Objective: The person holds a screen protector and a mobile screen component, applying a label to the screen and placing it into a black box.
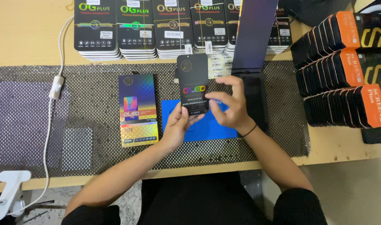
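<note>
Packet [193, 85], black, flat and narrow, held upright above the blue mat [198, 125]; left hand [177, 125] pinches its lower left edge, right hand [234, 106] curls around its right edge, fingers closed on it; likely light, thin, glossy and rather slippery, its contents possibly fragile; best gripped by the long edges; holographic box [138, 109] lies just left.

A light wooden table [28, 37] carries a black perforated anti-slip mat [94, 104] across its middle. Rows of flat black retail boxes [136, 29] stand along its far edge, and stacks of black-and-orange boxes [344, 66] at the right. A white cable with inline switch [56, 87] runs down its left side.
</note>
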